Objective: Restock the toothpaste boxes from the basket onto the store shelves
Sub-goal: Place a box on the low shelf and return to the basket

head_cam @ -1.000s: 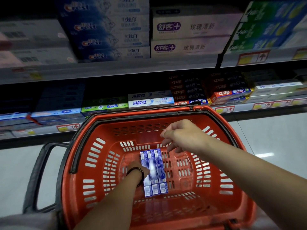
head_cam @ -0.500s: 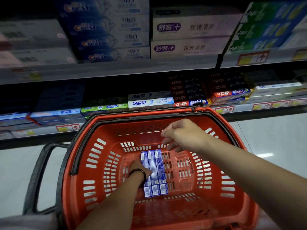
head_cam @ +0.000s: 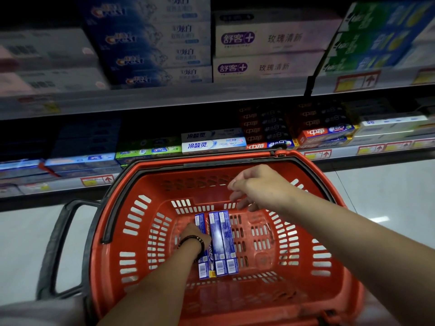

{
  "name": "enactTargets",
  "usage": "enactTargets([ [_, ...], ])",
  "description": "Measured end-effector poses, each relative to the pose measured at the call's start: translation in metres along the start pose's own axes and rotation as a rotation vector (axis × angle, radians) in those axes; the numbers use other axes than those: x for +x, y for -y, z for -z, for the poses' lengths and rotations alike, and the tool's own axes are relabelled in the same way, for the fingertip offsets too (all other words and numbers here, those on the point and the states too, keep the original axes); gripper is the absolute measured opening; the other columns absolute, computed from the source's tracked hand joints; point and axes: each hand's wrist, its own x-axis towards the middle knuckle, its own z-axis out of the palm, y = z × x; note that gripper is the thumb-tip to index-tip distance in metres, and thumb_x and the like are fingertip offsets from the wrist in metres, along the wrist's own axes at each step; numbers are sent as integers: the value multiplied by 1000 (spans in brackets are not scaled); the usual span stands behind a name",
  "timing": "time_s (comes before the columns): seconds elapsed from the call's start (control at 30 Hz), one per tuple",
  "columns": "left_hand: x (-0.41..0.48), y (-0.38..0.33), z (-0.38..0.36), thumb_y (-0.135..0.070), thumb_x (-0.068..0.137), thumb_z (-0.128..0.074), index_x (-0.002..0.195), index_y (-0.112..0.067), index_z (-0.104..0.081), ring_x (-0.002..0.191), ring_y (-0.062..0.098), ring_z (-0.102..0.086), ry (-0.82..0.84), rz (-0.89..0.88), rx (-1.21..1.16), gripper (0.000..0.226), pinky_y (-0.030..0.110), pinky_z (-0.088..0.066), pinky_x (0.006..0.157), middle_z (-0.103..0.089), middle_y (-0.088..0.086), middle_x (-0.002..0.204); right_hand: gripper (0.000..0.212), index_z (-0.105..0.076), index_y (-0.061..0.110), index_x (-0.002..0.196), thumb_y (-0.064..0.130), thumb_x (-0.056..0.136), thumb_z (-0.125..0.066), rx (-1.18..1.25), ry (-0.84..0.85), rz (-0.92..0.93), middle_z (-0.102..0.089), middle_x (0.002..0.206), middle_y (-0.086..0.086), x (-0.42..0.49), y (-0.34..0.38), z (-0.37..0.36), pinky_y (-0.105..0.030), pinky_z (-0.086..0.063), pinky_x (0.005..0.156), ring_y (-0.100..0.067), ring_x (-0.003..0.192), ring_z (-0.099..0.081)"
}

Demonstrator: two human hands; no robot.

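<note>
Three blue toothpaste boxes (head_cam: 222,241) lie side by side on the bottom of the red plastic basket (head_cam: 146,184). My left hand (head_cam: 191,234), a dark bracelet at its wrist, reaches down into the basket and grips the leftmost box (head_cam: 200,221), which is tipped up on its edge, apart from the other two. The fingers are hidden under the hand. My right hand (head_cam: 259,187) hovers over the far half of the basket with its fingers loosely curled and holds nothing.
The basket's black handle (head_cam: 58,243) hangs folded out to the left. Behind the basket the lower shelf (head_cam: 317,154) carries rows of toothpaste boxes (head_cam: 211,144). The upper shelf (head_cam: 188,97) holds stacked blue and white boxes. Pale floor tiles (head_cam: 388,196) show at the right.
My left hand has closed round the leftmost box and tipped it onto its edge, away from the other two. My right hand has barely moved.
</note>
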Motion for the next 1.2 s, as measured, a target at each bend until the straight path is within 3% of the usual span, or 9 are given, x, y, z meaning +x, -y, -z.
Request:
enactTargets([
  [0.1, 8, 3, 5, -18, 81, -72, 99, -14, -72, 80, 20, -72, 17, -5, 3, 18, 34, -64, 70, -74, 3, 92, 13, -73, 12, 106, 22, 105, -64, -2, 2, 16, -79, 100, -4, 0, 1, 1, -32, -58, 71, -23, 87, -78],
  [0.3, -13, 1, 35, -13, 79, -75, 92, -13, -73, 81, 24, -74, 41, -40, -144, 13, 42, -65, 79, -76, 6, 89, 14, -73, 13, 103, 23, 104, -64, -4, -12, 60, -80, 96, -2, -4, 6, 3, -33, -58, 71, -21, 83, -78],
  [0.43, -63, -13, 72, -4, 86, -72, 85, -8, -67, 77, 26, -73, 105, -44, -281, 7, 40, -65, 67, -74, 12, 86, 13, -73, 15, 102, 25, 104, -64, -11, -14, 86, -80, 95, -1, -9, 7, 3, -31, -55, 66, -21, 81, -78],
  [0.5, -79, -17, 87, -1, 88, -72, 91, -5, -66, 78, 28, -75, 141, -37, -351, 7, 42, -65, 65, -74, 15, 88, 13, -73, 15, 103, 25, 104, -65, -21, -7, 100, -80, 96, -1, -13, 7, 4, -30, -54, 65, -19, 80, -78],
  [0.6, -103, -21, 108, -6, 88, -74, 106, -3, -67, 85, 30, -78, 175, -36, -402, 20, 52, -65, 75, -77, 16, 94, 13, -73, 15, 104, 26, 104, -65, -34, 1, 110, -80, 97, -1, -19, 8, 6, -29, -53, 63, -18, 80, -78],
  [0.77, -140, -23, 134, -1, 89, -72, 113, 1, -62, 86, 36, -78, 239, -37, -575, 26, 58, -62, 83, -76, 20, 102, 14, -72, 13, 107, 26, 105, -65, -44, 9, 122, -79, 99, -2, -29, 11, 5, -30, -55, 65, -21, 85, -78],
  [1.2, -217, -36, 182, -5, 92, -74, 125, 1, -56, 91, 34, -78, 297, -193, -760, 38, 45, -64, 70, -72, 22, 116, 20, -71, 15, 107, 34, 105, -65, -70, 65, 140, -79, 101, -1, -50, 19, 2, -29, -54, 65, -19, 86, -77],
])
